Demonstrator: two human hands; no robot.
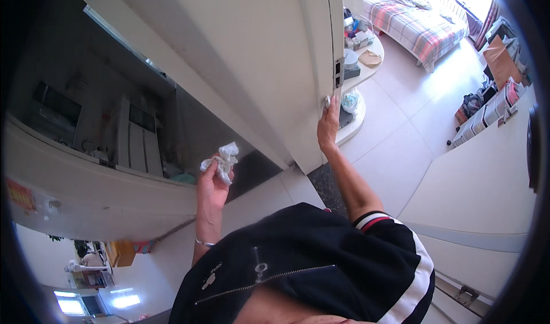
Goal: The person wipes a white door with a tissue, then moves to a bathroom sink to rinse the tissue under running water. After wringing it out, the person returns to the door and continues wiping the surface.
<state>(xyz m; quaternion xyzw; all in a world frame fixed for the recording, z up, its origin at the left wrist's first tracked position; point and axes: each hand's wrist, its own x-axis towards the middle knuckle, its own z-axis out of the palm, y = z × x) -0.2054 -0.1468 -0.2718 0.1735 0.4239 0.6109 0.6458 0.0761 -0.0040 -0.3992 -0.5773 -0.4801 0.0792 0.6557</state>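
My left hand (213, 180) pinches a crumpled white tissue or thin cloth (224, 163) in front of the dark doorway. A silvery bangle (205, 243) circles that wrist. With the arm stretched forward, my right hand (328, 126) rests against the edge of a white door jamb (316, 143). It is just below a metal strike plate (339, 72). A small whitish shiny bit (328, 102) shows at its fingertips; whether the hand grips it is unclear.
Through the right doorway are a rounded white shelf unit (376, 49) with small items, a plaid-covered bed (423, 21) and a silver suitcase (485, 113). A white door (472, 191) stands at right. The left doorway shows a dim room with a pale cabinet (139, 145).
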